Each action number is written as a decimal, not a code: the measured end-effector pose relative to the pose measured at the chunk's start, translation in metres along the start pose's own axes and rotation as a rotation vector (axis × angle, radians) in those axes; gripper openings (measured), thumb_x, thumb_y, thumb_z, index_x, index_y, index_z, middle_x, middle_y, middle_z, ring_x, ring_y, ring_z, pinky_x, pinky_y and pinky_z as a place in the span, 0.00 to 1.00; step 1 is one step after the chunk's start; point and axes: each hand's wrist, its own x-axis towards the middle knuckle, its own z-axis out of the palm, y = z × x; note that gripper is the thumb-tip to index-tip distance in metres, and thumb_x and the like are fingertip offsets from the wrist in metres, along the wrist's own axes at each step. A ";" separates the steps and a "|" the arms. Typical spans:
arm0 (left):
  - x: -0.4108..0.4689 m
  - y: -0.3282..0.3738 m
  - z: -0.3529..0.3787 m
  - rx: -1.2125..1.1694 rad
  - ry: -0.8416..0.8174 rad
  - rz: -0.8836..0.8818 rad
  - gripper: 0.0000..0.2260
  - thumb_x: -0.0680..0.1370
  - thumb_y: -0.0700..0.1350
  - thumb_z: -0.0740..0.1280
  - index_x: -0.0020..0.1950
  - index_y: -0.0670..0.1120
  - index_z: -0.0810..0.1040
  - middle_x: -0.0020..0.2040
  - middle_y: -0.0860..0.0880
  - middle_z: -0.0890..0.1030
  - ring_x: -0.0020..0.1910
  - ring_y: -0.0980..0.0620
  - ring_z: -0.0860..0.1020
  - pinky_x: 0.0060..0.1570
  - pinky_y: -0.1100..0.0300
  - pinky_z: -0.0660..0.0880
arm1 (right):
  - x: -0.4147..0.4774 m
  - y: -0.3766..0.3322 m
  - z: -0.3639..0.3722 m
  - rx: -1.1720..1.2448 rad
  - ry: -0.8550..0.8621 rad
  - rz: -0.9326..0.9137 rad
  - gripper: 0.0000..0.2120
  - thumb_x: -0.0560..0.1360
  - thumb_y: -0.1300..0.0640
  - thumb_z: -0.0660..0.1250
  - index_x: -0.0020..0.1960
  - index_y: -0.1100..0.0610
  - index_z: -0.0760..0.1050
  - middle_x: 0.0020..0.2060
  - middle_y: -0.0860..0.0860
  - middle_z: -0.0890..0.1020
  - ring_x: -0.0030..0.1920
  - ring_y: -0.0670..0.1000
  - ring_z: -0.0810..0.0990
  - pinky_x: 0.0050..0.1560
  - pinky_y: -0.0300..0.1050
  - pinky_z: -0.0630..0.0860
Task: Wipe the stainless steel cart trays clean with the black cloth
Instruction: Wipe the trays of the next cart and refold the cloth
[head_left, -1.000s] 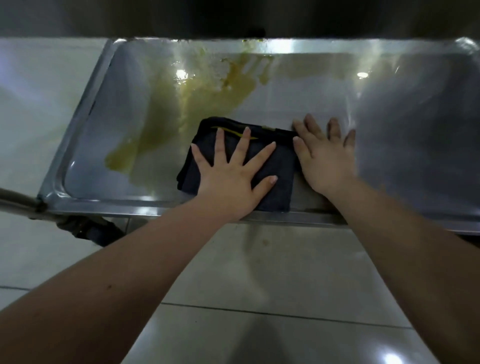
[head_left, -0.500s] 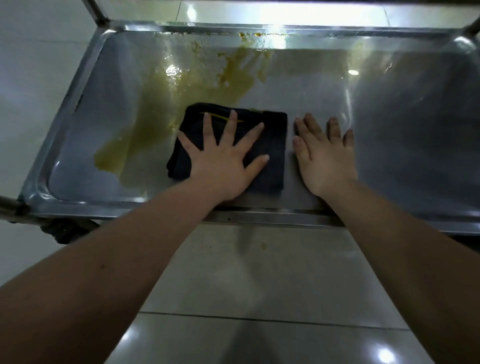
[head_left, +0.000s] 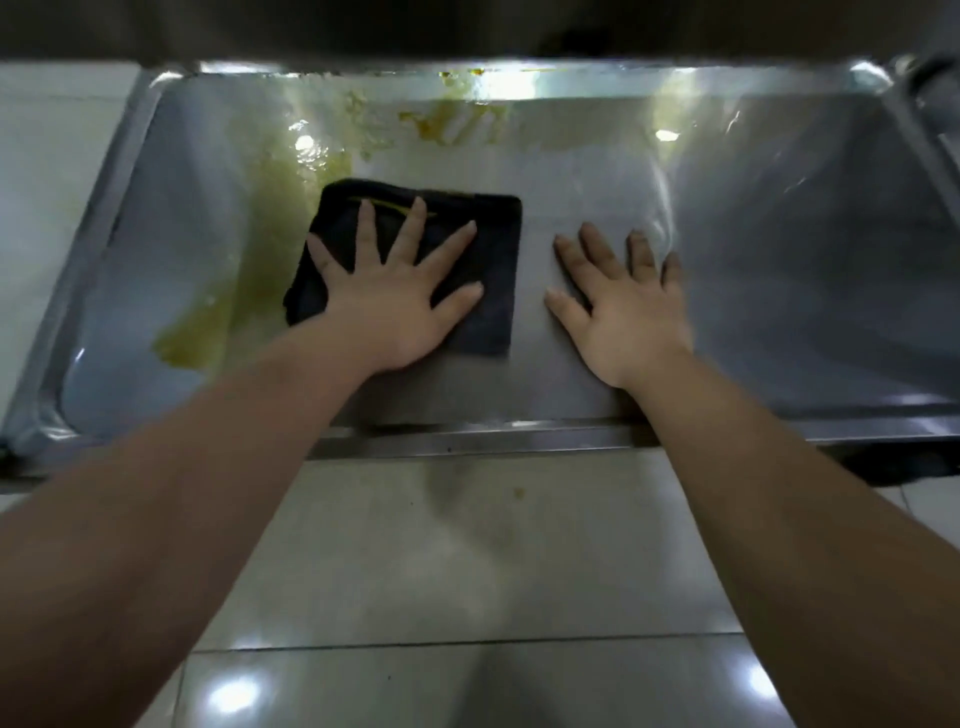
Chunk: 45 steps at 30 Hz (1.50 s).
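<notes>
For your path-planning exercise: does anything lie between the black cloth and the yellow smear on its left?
Nothing visible does: the black cloth, pressed under the left hand, already touches the yellow smear.

Dim, slightly blurred wide-angle view; lamp reflections glare on the tray (head_left: 779, 270) and glossy floor tiles (head_left: 467, 571).

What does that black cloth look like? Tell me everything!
The black cloth is soft-looking fabric folded into a rough square, with layers showing at its left edge and a thin yellow streak near its far edge. It lies flat in the steel tray, its left side at the yellow-green smear. The left hand presses on it with fingers spread; the right hand lies on bare metal beside it, not touching.
</notes>
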 end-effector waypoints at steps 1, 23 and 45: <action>-0.025 -0.007 0.008 0.024 0.007 0.013 0.28 0.76 0.72 0.39 0.75 0.71 0.36 0.80 0.54 0.35 0.77 0.37 0.35 0.66 0.23 0.38 | 0.000 0.000 0.000 0.000 0.006 -0.003 0.29 0.81 0.35 0.44 0.79 0.40 0.44 0.80 0.43 0.46 0.79 0.60 0.43 0.75 0.66 0.41; -0.017 -0.055 0.008 0.006 0.051 -0.119 0.27 0.76 0.72 0.41 0.74 0.73 0.37 0.80 0.55 0.37 0.77 0.37 0.36 0.65 0.22 0.39 | 0.006 -0.077 0.005 -0.009 -0.012 -0.041 0.25 0.83 0.42 0.40 0.79 0.40 0.40 0.80 0.43 0.43 0.79 0.57 0.40 0.74 0.67 0.39; -0.135 -0.070 0.033 0.013 -0.023 -0.023 0.27 0.69 0.73 0.29 0.67 0.74 0.25 0.77 0.55 0.27 0.75 0.37 0.30 0.66 0.23 0.37 | 0.003 -0.078 0.000 -0.046 -0.071 0.039 0.26 0.82 0.41 0.41 0.79 0.39 0.40 0.80 0.44 0.43 0.79 0.58 0.41 0.74 0.69 0.39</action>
